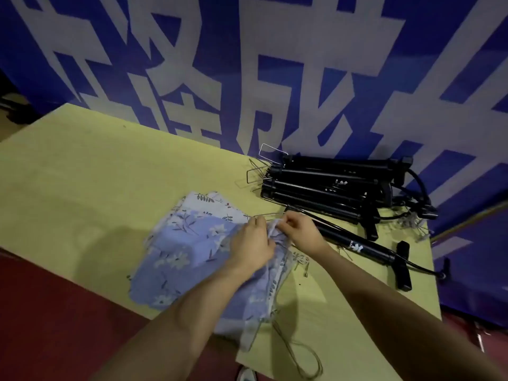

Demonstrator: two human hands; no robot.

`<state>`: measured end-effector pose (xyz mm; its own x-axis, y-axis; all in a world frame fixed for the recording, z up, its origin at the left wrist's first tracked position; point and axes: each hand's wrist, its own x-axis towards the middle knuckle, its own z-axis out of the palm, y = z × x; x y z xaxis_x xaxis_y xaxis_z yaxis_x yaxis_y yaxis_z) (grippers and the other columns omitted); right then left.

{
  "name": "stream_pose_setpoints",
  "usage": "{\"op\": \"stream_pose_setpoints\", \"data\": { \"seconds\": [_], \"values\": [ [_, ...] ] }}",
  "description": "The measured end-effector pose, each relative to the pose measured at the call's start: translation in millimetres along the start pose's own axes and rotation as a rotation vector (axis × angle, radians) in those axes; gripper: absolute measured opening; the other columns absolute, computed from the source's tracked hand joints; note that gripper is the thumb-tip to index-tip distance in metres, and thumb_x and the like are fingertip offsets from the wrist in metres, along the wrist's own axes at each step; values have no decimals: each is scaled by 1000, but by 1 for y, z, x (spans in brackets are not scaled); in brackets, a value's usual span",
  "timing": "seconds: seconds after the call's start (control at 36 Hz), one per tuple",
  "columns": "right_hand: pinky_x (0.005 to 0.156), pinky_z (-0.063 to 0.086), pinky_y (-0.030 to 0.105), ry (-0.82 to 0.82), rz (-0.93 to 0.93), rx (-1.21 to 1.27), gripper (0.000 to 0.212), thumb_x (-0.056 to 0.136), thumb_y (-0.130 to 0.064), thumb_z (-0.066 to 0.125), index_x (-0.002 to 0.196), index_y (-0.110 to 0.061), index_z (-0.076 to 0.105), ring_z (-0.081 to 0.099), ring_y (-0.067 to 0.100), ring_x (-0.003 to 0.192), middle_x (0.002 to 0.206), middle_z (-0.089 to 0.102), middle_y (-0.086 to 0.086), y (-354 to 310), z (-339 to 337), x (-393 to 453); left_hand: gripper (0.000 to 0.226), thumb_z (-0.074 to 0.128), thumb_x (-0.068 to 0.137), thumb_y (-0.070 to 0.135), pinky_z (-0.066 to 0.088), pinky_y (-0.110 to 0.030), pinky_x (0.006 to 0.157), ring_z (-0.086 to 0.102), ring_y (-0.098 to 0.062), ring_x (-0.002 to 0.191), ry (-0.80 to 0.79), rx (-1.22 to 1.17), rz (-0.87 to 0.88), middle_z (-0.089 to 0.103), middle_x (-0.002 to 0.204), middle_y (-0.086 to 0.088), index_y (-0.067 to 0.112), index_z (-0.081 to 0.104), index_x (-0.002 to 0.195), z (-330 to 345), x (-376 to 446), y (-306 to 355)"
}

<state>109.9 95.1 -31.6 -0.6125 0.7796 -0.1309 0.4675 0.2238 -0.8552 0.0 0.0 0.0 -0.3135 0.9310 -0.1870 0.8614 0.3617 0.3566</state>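
Both hands are working at the right edge of a blue floral cloth (178, 251), which is lying spread in the near-middle of the yellow tabletop (82, 166), w/ its near end hanging over the tabletop's near edge. Left hand (251, 242) is resting on the cloth w/ fingers curled, gripping a bunched fold. Right hand (298, 229) is just right of it, thumb & fingers pinching the same fold; the hands are nearly touching. A thin wire hanger (270, 214) is showing just past the fingertips, partly under the cloth. A single black pump (357, 246) is lying just right of the right hand, and a pile of black pumps (330, 185) is sitting at the far right by the blue banner (247, 78). Red floor (55, 312) is showing near left.
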Motion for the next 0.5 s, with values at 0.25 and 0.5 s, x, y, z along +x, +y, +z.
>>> {"op": "stream_pose_setpoints", "data": {
  "seconds": [0.25, 0.5],
  "values": [
    [62, 47, 37, 190, -93, -194, 10, 92, -21, 58, 85, -16, 63, 59, 19, 66, 70, 64, 0, -19, -29, -7, 32, 46, 90, 4, 35, -35, 61, 48, -26, 76, -138, -8, 299, 48, 112, -11, 13, 38, 120, -38, -5, 10],
    [72, 53, 41, 306, -174, -248, 9, 90, -22, 60, 91, -17, 67, 64, 18, 80, 84, 69, -1, -19, -57, -17, 75, 41, 86, -8, 43, -36, 64, 53, -26, 97, -199, 3, 261, 20, 154, 1, 21, 16, 151, -49, -2, 29]
  ]
}}
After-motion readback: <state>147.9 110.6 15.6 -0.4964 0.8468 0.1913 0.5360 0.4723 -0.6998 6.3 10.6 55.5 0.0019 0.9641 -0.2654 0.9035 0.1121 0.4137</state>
